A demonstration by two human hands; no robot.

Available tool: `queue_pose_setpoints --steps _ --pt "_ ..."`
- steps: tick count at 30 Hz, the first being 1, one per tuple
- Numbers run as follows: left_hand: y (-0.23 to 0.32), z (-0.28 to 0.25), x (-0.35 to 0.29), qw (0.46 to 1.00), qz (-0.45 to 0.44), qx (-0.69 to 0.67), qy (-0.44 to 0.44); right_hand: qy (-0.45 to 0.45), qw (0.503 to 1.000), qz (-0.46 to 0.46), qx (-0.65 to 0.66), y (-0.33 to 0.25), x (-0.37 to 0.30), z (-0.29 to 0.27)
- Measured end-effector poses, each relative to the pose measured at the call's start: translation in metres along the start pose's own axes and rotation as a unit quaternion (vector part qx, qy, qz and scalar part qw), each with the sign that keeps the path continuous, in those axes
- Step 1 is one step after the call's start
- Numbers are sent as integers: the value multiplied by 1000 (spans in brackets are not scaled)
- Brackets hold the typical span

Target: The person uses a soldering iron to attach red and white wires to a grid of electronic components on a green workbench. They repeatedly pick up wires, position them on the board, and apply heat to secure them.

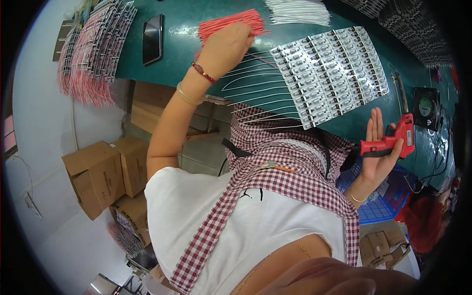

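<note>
My left hand (229, 45) is at the near right end of a bundle of red wires (223, 24), its fingers bent and pinched at the wire ends. The fingertips are partly hidden by the hand. My right hand (377, 164) holds a red soldering gun (388, 143) across the palm, thumb over the handle and other fingers stretched up behind it. The gun's long metal tip points away from me. Between my hands lies a panel of small circuit boards (332, 73). White wires (265, 94) stick out from its left edge, and one red wire lies near its upper left corner.
A black phone (153, 39) lies at the left of the green table (184, 54). Wired board panels (98, 49) are stacked at far left. White wires (299, 12) and more panels (415, 29) are at the back. A black device (426, 107) and cables sit right; cardboard boxes (98, 172) stand lower left.
</note>
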State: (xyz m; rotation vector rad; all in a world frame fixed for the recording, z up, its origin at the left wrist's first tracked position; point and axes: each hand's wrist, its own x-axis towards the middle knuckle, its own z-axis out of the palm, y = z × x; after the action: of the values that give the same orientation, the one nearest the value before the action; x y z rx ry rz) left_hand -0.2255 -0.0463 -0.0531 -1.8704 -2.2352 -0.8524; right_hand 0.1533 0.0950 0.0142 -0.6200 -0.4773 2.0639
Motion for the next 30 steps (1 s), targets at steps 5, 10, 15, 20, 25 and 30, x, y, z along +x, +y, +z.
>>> queue_pose_setpoints --steps 5,10,15,20,25,30 --pt "-9 -2 -16 992 -20 4 -124 -4 1000 8 -1 1 -1 2" --pt "-24 -19 -3 994 -77 45 -71 -7 1000 16 1 0 -2 3" --pt "-39 -7 3 988 -108 96 -55 -9 1000 18 12 0 -3 6" --pt "-21 -31 19 980 -132 -8 146 -7 1000 2 5 -3 -7 7" --pt "31 -26 39 833 -216 -394 323 2 1000 -3 -7 -5 -4 2" --pt "12 20 27 840 -156 -414 314 -17 1000 11 9 -3 -5 7"
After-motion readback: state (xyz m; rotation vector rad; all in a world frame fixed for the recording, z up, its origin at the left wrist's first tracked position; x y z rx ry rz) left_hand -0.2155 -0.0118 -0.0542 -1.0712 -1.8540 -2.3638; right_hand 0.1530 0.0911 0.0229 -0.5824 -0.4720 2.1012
